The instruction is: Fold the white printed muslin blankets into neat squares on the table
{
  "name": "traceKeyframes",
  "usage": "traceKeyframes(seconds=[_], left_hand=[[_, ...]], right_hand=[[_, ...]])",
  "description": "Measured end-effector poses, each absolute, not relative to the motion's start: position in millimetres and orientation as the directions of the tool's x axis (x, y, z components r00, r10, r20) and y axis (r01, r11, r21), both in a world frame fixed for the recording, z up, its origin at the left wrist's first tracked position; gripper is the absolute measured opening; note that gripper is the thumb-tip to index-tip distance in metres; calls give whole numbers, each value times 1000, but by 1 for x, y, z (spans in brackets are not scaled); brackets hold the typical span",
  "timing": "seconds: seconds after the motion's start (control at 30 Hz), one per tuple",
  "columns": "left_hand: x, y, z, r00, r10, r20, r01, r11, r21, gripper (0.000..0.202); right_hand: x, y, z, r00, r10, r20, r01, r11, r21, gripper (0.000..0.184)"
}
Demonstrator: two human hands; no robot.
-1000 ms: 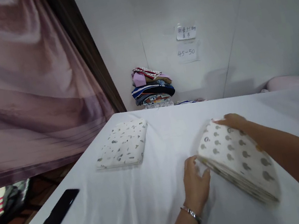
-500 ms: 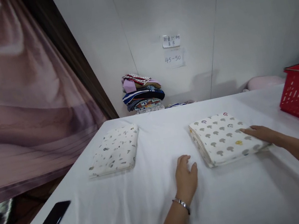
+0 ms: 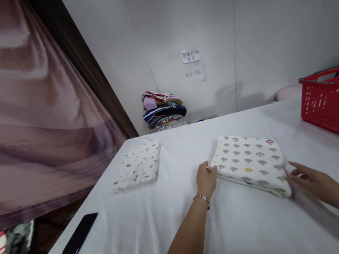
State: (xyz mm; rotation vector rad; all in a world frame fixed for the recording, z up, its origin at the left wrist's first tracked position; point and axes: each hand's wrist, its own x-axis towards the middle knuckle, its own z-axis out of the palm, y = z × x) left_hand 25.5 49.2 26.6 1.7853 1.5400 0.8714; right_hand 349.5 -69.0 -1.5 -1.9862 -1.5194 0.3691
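Observation:
A folded white cloth with grey mushroom prints (image 3: pixel 249 161) lies at an angle on the white-covered table (image 3: pixel 138 246). At its left corner, the fingers of my left hand (image 3: pixel 207 180) are closed on the cloth's edge; a bracelet circles that wrist. My right hand (image 3: pixel 312 184) is beside the right edge, fingers apart and slightly bent, their tips at or very near the fabric. Whether they touch it I cannot tell. Farther left lies a second folded white cloth with small dark prints (image 3: pixel 138 165), with neither hand on it.
A red plastic basket (image 3: pixel 337 110) stands at the right. A flat black strip-like object (image 3: pixel 75 244) lies near the left edge. Beyond the far edge, a stack of folded fabrics (image 3: pixel 165 110) rises against the wall. A pink curtain (image 3: pixel 34 124) hangs at left.
The mushroom-print cloth has turned clockwise. My left hand has reached its left corner and closed on it. My right hand has moved off the top to the right edge. The view has shifted right.

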Motion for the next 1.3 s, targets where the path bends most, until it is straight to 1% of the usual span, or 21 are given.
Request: traceKeyframes(seconds=[0.1,0.17,0.2,0.27,0.33,0.4,0.47,0.53,0.57,0.63,0.7,0.73,0.83,0.9,1.0,1.07,1.1,1.17,1.23,1.3], left_hand=[[32,61,29,46,999,-3,645,-27,764,39],[38,65,31,31,999,-19,698,-8,716,35],[40,66,32,23,999,-28,719,3,695,32],[43,66,32,-1,999,-44,747,30,664,28],[44,66,31,-20,999,-50,752,48,657,26],[43,67,29,-26,998,-55,737,56,673,29],[41,71,28,-19,996,-83,717,71,694,36],[40,78,28,1,992,-124,704,88,705,46],[41,82,28,15,989,-148,705,94,703,50],[42,90,29,43,980,-193,722,103,684,53],[44,98,30,61,971,-232,749,109,654,52],[44,101,30,71,966,-249,759,110,642,49],[44,105,31,92,960,-264,768,100,633,41],[42,100,32,94,965,-245,768,86,635,35],[38,71,32,110,966,-235,760,70,646,32],[38,36,30,169,948,-269,720,68,691,32],[39,16,29,219,932,-289,678,68,732,34],[43,-22,25,358,879,-316,551,74,831,44],[47,-50,22,494,817,-298,430,68,900,52],[48,-62,21,583,755,-300,392,62,918,46]], right_hand=[[335,-58,22,222,942,251,811,-36,-584,53],[317,-47,29,81,949,303,853,91,-513,55],[307,-42,28,-14,954,300,875,157,-457,57],[292,-37,19,-198,950,243,900,274,-340,61],[286,-35,7,-306,940,150,901,337,-274,65],[289,-33,1,-340,938,69,894,346,-285,64],[297,-23,5,-331,943,27,885,320,-338,60],[306,-2,17,-281,958,57,888,282,-365,57],[311,13,23,-243,966,90,898,259,-354,58],[319,49,31,-152,978,141,939,188,-287,60],[328,87,33,-61,991,123,973,86,-215,61],[331,104,31,-24,996,82,978,41,-205,62],[341,140,23,-14,997,-82,969,-7,-249,70],[346,151,18,-34,991,-127,953,-6,-302,74],[347,154,17,-101,988,-120,907,42,-418,68],[338,150,21,-177,977,-117,868,99,-487,63],[330,148,24,-214,970,-116,856,129,-501,62],[306,143,30,-290,950,-112,852,204,-482,62],[278,139,38,-420,904,-85,833,346,-432,60],[254,137,43,-573,819,-46,769,517,-377,59]])
